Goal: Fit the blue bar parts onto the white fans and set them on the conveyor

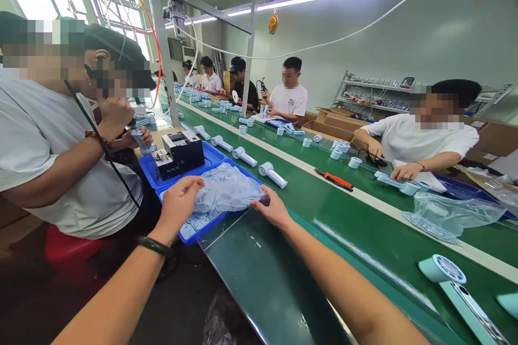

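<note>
Stretching away ahead is the long green bench (299,205), a pale strip running along it, and it's busy! On the left, close in, sits a co-worker in a white T-shirt (81,188), a fist raised and a pale-blue fan part (143,143) in the other hand. Across the line, a second co-worker in white (429,143) leans in, a hand down among pale-blue pieces, with a metal shelf rack (376,86) and cardboard boxes (335,123) behind.

Nearer now: two blue trays side by side. The far tray (214,154) carries a black fixture box (182,163); the near tray (192,237) holds flat pale-blue parts. And right over that near tray is the clear plastic bag (226,188), packed with pale pieces; whether its underside rests on the parts, I can't tell.

Both hands are on it! The left hand (180,202) has thumb and fingers pinched together at the bag's left edge, a dark bangle (156,246) round the wrist. The right hand (275,207) grips the opposite edge, thumb on the near side, the other fingers partly hidden.

Just beyond, four fan housings (245,157) lie in a slanting row, the last near the right hand. Farther across rests a small red-and-black hand tool (335,179).
</note>
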